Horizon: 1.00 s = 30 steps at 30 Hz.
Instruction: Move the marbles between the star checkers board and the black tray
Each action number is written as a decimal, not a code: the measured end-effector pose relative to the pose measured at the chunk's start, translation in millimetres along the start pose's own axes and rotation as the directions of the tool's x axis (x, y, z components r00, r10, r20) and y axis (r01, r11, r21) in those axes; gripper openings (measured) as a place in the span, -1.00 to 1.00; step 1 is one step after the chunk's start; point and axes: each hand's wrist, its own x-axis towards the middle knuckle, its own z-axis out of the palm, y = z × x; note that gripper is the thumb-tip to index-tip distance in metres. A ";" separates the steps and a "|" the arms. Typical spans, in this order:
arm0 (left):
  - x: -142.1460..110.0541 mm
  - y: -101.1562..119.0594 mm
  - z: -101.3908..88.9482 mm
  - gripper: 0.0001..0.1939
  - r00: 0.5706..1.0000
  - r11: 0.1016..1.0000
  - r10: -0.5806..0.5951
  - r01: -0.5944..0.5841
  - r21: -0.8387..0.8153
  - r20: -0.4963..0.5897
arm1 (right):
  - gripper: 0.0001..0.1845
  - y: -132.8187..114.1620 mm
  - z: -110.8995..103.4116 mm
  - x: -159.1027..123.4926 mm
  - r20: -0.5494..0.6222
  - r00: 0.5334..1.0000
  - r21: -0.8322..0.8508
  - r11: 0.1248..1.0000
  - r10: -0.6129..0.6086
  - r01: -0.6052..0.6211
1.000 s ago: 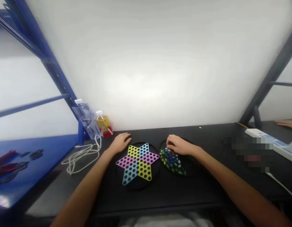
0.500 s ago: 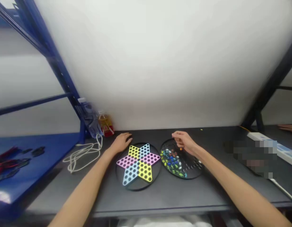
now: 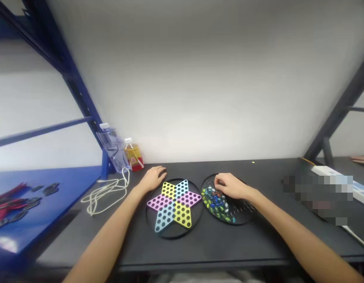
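Observation:
A six-pointed Chinese checkers board [image 3: 174, 201] lies on the dark table, its star in yellow, blue and pink with black holes, inside a thin round black rim. My left hand [image 3: 154, 178] rests on the table just past the rim at the board's upper left, touching no marbles. To the right is a round black perforated tray [image 3: 243, 209] holding a heap of multicoloured glass marbles [image 3: 215, 201]. My right hand [image 3: 230, 186] is curled down onto the tray's upper side, fingertips among the marbles. Whether it holds a marble is hidden.
A clear water bottle [image 3: 112, 150] and a small juice bottle [image 3: 133, 157] stand by the wall behind a looped white cord [image 3: 106, 194]. Left is a blue shelf [image 3: 37, 208] with red items. Right are a power strip [image 3: 326, 171], a blurred patch, and another person's hand [image 3: 361, 160].
My right hand has come down from above the tray's far rim onto the marbles, with its fingers curled. My left hand stays beside the board, and the view has shifted slightly.

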 end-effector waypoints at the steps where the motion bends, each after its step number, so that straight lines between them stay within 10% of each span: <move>1: 0.4 -0.3 0.4 -0.43 1.000 1.000 0.001 -0.001 0.001 0.000 | -0.87 0.8 0.3 0.7 -0.042 0.997 0.080 0.995 0.061 -0.058; 6: 2.1 -1.9 2.7 -0.45 1.000 1.000 -0.003 0.003 0.023 0.003 | -0.72 10.2 -10.2 2.7 -0.127 0.909 0.742 0.646 0.397 -0.178; 12: 2.6 -3.9 5.6 -0.46 1.000 0.999 0.007 -0.007 0.046 -0.005 | -0.71 29.4 -22.4 -0.9 -0.021 0.877 0.971 0.218 0.480 -0.096; 15: 2.6 -4.5 6.8 -0.46 1.000 0.999 0.009 -0.008 0.049 -0.011 | -0.64 29.7 -17.8 -2.7 -0.058 0.866 0.917 0.369 0.496 -0.150; 20: 2.4 -2.8 5.7 -0.45 1.000 0.998 0.018 -0.017 0.057 -0.006 | -0.71 12.1 -17.1 -10.0 -0.119 0.976 0.334 0.933 0.183 -0.134; 24: 2.2 -1.2 3.8 -0.46 1.000 0.998 0.003 -0.004 0.057 0.007 | -0.79 -0.1 -21.2 -14.9 0.126 0.991 0.009 0.999 0.033 -0.035; 30: 2.6 -2.9 4.8 -0.46 1.000 0.999 0.003 -0.003 0.049 0.004 | -0.81 1.8 -16.7 -14.0 0.201 0.978 -0.004 0.999 0.046 -0.046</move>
